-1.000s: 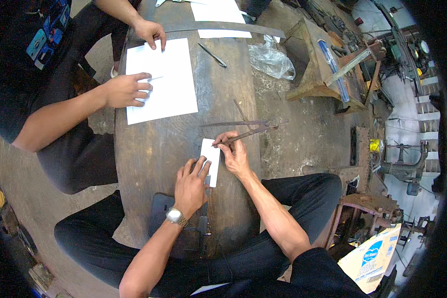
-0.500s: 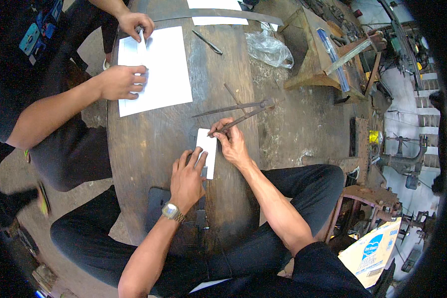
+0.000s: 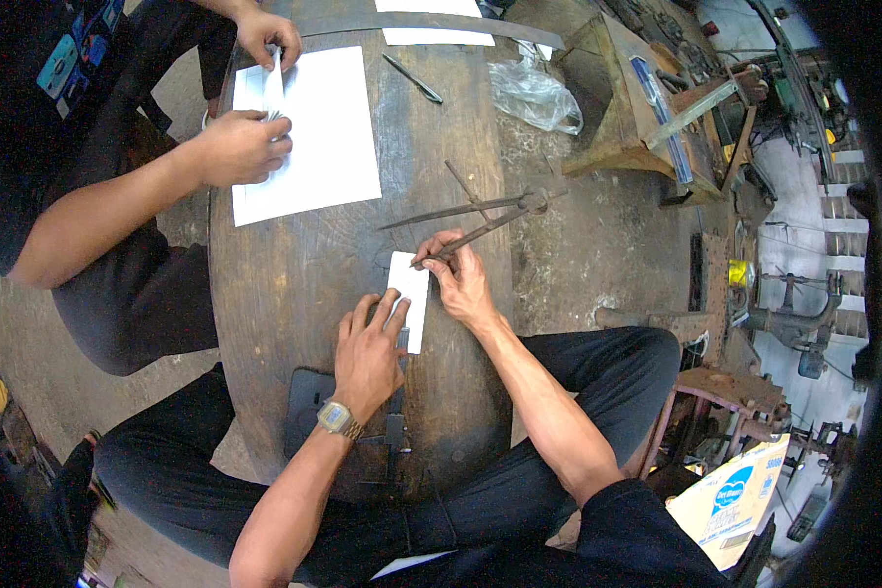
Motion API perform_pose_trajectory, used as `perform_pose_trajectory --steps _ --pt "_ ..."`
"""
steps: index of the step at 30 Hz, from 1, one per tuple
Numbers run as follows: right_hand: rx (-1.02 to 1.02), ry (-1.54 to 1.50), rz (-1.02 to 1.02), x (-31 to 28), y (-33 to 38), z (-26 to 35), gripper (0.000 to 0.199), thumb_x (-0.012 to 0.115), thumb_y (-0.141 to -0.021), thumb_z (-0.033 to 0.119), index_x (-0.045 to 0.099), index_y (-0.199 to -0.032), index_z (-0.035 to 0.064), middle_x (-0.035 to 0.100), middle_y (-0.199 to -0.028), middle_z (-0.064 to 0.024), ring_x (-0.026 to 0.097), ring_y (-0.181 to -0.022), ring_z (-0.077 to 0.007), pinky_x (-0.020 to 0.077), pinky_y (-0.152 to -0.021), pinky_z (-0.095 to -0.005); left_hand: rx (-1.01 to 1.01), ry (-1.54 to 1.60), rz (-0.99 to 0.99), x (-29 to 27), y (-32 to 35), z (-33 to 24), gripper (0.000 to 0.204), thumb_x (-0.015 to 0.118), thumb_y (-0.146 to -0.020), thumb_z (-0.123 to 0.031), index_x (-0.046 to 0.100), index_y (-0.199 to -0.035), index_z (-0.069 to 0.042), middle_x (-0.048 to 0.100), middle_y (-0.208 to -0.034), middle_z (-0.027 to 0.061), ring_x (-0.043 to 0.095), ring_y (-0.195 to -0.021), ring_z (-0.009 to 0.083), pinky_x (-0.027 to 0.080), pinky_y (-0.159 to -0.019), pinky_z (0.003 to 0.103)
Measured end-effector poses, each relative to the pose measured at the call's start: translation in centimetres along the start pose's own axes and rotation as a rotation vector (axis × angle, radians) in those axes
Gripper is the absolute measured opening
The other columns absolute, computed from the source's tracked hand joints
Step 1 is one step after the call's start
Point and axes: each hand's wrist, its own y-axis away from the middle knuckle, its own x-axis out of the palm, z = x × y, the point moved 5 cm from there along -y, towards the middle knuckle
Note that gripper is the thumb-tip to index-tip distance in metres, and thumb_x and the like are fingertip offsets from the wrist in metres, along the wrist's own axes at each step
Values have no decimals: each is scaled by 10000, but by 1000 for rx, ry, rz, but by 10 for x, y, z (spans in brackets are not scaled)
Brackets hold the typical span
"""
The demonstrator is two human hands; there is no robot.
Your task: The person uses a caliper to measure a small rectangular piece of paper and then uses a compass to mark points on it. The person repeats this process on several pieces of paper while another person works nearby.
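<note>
On the wooden table in front of me lies a narrow white card [image 3: 410, 304]. My left hand [image 3: 370, 343], with a watch [image 3: 337, 418] at the wrist, rests on its left edge, fingers spread and stretched out. Between the fingertips of my right hand [image 3: 464, 286] is one leg of a rusty metal divider [image 3: 482, 229]. That leg's tip is at the card's upper right part; whether it touches cannot be made out. The divider's other leg points left above the card, and a thin bar crosses between the legs.
Across at the upper left, another person's hands [image 3: 248, 147] hold a small folded white piece over a large white sheet [image 3: 335, 147]. A pen [image 3: 412, 78], a clear plastic bag [image 3: 536, 96] and a long metal strip [image 3: 431, 24] lie beyond. A dark phone-like slab [image 3: 307, 402] is beside my left wrist.
The other person's nearer hand has moved up and now grips the folded white piece. My hands, the card and the divider stay almost where they were.
</note>
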Motion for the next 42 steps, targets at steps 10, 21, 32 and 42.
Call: perform_pose_trajectory --steps 10,21,32,42 --pt "10 47 27 -2 -2 -3 170 536 -977 -60 453 -1083 44 629 -974 -102 636 -948 -174 538 -896 -356 -5 11 2 -1 0 0 760 741 -741 -34 484 -1454 -82 439 -1511 79 422 -1348 377 368 -1107 505" --pt "-26 5 33 -3 -4 -2 159 550 -981 -39 453 -1072 47 630 -964 -105 632 -930 -172 534 -883 -351 10 8 -16 -2 0 -1 750 745 -748 -47 486 -1451 -82 442 -1506 79 429 -1343 368 376 -1093 502" --pt "-46 50 68 -4 -5 0 155 537 -981 -55 458 -1078 36 641 -961 -109 645 -931 -177 545 -888 -353 4 8 -10 0 0 -1 756 752 -736 -39 493 -1444 -86 446 -1499 68 426 -1343 355 384 -1081 497" --pt "-50 70 59 -5 -7 2 163 522 -969 -78 469 -1080 31 654 -959 -112 660 -917 -185 555 -869 -354 -4 14 -11 2 0 0 753 765 -730 -52 500 -1434 -87 445 -1502 65 423 -1345 350 378 -1084 493"
